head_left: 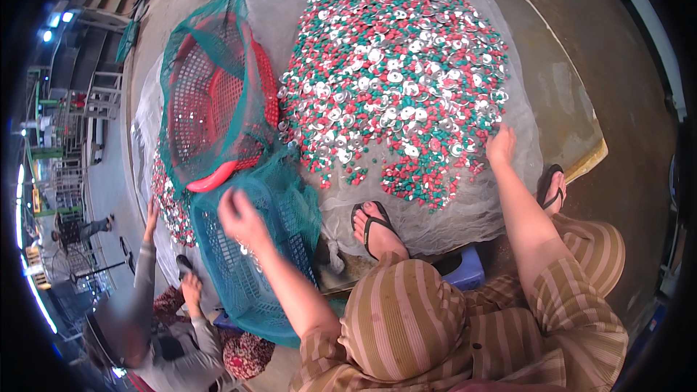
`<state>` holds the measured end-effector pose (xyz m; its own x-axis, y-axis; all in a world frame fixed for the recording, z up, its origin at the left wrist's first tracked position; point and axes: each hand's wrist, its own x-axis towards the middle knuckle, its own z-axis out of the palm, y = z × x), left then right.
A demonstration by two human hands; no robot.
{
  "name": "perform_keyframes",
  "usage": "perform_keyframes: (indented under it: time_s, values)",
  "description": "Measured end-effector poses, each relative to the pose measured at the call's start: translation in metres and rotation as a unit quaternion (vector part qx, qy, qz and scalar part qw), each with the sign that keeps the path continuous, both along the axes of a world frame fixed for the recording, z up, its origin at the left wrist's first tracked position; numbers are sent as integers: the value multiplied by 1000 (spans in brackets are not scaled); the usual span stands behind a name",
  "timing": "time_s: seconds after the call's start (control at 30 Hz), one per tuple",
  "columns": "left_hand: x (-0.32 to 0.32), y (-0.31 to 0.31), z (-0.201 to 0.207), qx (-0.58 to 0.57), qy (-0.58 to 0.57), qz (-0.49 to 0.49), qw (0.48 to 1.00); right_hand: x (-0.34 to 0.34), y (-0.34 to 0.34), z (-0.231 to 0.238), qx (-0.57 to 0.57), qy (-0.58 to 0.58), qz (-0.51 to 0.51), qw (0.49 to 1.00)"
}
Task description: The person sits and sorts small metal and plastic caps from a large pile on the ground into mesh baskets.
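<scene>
A wide pile of silver discs [394, 76] mixed with small red and green pieces [428, 181] lies spread on a pale translucent sheet [486, 207]. At the pile's right edge is my right hand [500, 147], its fingers bent together; whatever they hold is hidden. My left hand [244, 221] hovers over a teal plastic basket [254, 283] lined with green net, its fingers apart and slightly blurred. Shiny bits show by my left wrist; I cannot tell whether they are discs or a bracelet. Beyond that basket, a red basket [218, 94] stands tilted under green netting [178, 36].
My sandalled foot [377, 229] rests on the sheet below the pile. A blue plastic stool [465, 268] shows beneath me. At lower left, another person [170, 341] sits, reaching toward a second pile [174, 210]. The platform's raised edge [592, 160] runs along the right.
</scene>
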<state>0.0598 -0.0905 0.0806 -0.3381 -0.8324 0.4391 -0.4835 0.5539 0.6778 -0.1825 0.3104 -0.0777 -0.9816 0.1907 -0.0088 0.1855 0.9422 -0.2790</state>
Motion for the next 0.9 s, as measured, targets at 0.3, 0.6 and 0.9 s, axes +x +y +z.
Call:
perform_keyframes:
  time_s: [0.3, 0.6, 0.9]
  values:
    - [-112, -10, -157, 112, -346, -111, 925, -3, -1, -11, -135, -85, -50, 986]
    - [-115, 116, -156, 77, -271, -396, 874, 8, -37, 31, -707, -258, -156, 640]
    - [-78, 163, -107, 275, -209, -469, 813, 43, -60, 15, -434, -235, 207, 845]
